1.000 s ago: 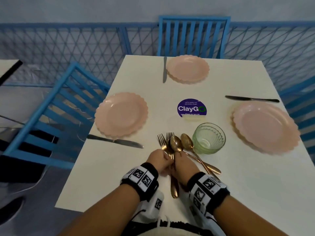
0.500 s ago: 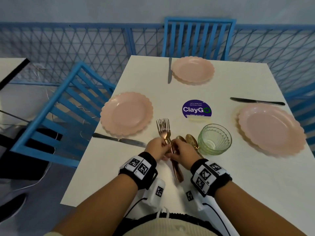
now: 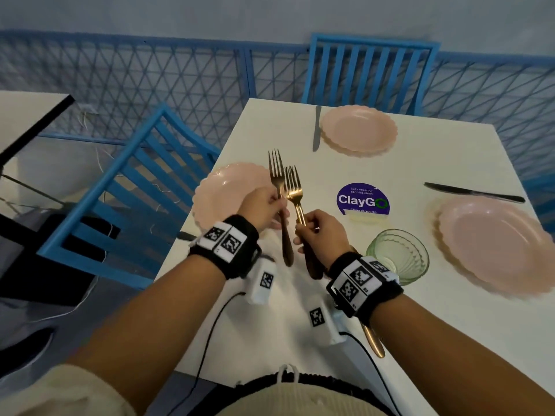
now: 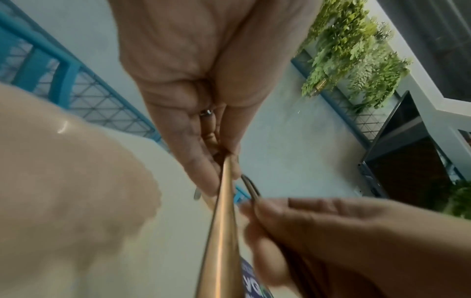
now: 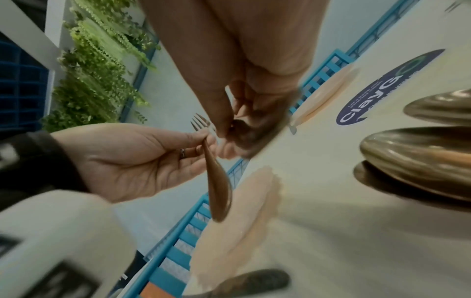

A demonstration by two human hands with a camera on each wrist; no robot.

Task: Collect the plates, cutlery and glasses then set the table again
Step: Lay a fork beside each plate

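Note:
My left hand (image 3: 275,206) pinches one gold fork (image 3: 277,175) by the neck, tines up, above the left pink plate (image 3: 222,193). In the left wrist view its handle (image 4: 224,231) runs down from my fingertips. My right hand (image 3: 301,232) grips another gold fork (image 3: 293,187) just to the right; I cannot tell whether a second fork lies stacked behind it. Two gold spoons (image 5: 420,157) lie on the white table (image 3: 420,325) under my right wrist; one handle end (image 3: 374,340) shows. A green glass (image 3: 398,256) stands right of that wrist.
Pink plates sit at the far side (image 3: 359,130) and the right (image 3: 492,244), each with a knife beside it (image 3: 316,127) (image 3: 474,192). A third knife (image 3: 186,235) peeks out by the left plate. Blue chairs (image 3: 132,190) and a blue mesh fence surround the table.
Both hands have lifted the forks off the table and risen. The bundle has split: one fork is in my left hand, the rest in my right. The spoons stay down.

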